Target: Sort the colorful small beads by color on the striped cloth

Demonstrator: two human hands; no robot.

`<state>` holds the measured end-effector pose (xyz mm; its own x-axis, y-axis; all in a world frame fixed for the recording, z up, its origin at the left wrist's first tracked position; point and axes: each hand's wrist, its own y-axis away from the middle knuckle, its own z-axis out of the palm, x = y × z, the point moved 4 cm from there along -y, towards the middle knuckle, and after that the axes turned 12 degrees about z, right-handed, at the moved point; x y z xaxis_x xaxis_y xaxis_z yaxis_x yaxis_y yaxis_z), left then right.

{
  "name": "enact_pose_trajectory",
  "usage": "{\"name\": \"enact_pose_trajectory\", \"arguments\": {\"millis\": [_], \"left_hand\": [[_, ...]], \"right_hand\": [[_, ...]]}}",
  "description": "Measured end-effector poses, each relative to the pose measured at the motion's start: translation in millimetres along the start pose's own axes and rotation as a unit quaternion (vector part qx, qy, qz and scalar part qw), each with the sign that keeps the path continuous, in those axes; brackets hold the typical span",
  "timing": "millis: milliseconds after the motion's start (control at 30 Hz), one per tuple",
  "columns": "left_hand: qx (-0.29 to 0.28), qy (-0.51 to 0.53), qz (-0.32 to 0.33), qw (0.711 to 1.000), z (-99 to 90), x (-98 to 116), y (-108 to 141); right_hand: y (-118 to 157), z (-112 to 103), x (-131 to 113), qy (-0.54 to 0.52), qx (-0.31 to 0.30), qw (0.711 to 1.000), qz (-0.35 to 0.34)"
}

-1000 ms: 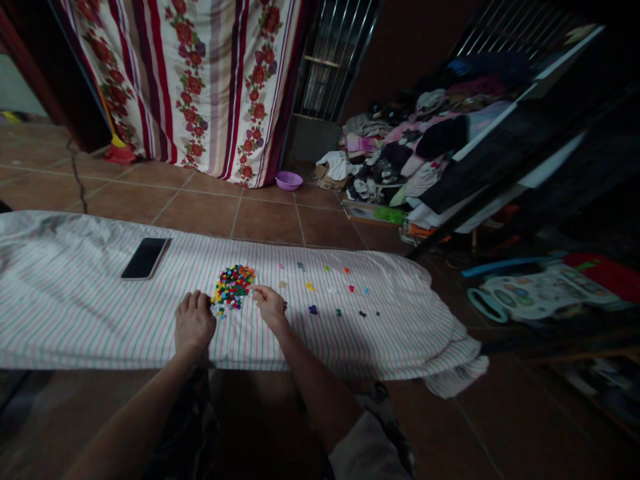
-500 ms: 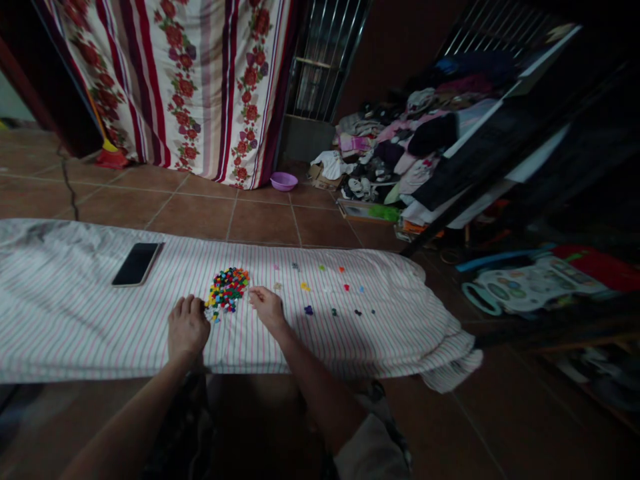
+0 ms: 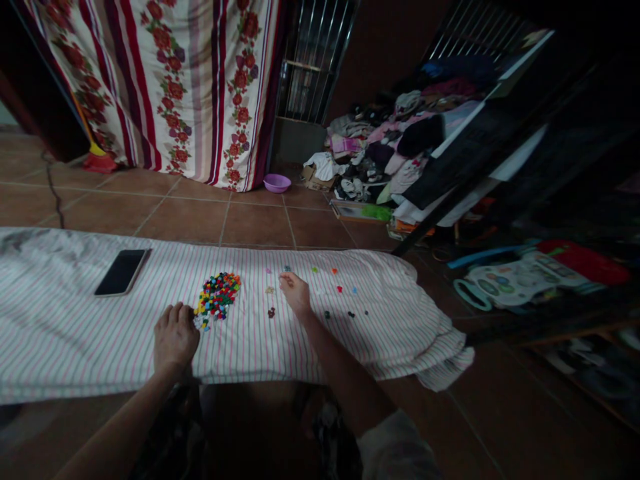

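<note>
A: Where is the left hand [image 3: 174, 337] placed?

B: It is laid knuckles up on the striped cloth [image 3: 60, 327], with the fingers curled loosely. Its fingertips are set against the near left edge of the pile of coloured beads [image 3: 218, 299]. Whether a bead is pinched under them cannot be told; nothing is seen lifted.

A: And the right hand [image 3: 296, 293]?

B: It is stretched out to the right of the pile, well apart from the left hand. The fingers are drawn together towards the thumb, but whether a bead is held between them cannot be told, as the tips are too small and dim.

A: What is found around that hand?

B: Single beads are scattered about it. A pale bead [image 3: 270, 290] and a dark bead [image 3: 271, 311] are seen just to its left, between it and the pile. A green bead [image 3: 315, 270] and a red bead [image 3: 334, 271] lie just beyond it, and a few dark ones [image 3: 350, 313] are spread to its right.

A: Is anything else laid on the cloth?

B: A black phone [image 3: 122, 272] is lying flat, beyond and to the left of the left hand, apart from the pile. Behind the cloth, a purple bowl [image 3: 277, 182] is seen on the tiled floor [image 3: 190, 217].
</note>
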<state>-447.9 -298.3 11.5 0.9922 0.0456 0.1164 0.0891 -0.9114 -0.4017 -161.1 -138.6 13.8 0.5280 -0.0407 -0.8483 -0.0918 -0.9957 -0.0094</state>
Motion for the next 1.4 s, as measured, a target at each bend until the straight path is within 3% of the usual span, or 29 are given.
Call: {"name": "enact_pose_trajectory", "arguments": {"millis": [133,333,833,1400], "left_hand": [[-0.001,-0.007,0.001,1.0,2.8,-1.1,0.1],[0.003,-0.01,0.006,1.0,3.4,-1.9,-0.2],[-0.003,0.01,-0.007,1.0,5.9,-3.5,1.5],[0.004,0.005,-0.006,1.0,6.8,-3.5,2.3]], "right_hand": [[-24.3,-24.9,2.9,0.058,0.057,0.997,0.009],[-52.9,-39.0,8.6,0.164,0.06,0.983,0.06],[-70.2,-21.7,21.9,0.219,0.055,0.973,0.041],[-68.2,-29.1,18.5,0.197,0.026,0.98,0.018]]}}
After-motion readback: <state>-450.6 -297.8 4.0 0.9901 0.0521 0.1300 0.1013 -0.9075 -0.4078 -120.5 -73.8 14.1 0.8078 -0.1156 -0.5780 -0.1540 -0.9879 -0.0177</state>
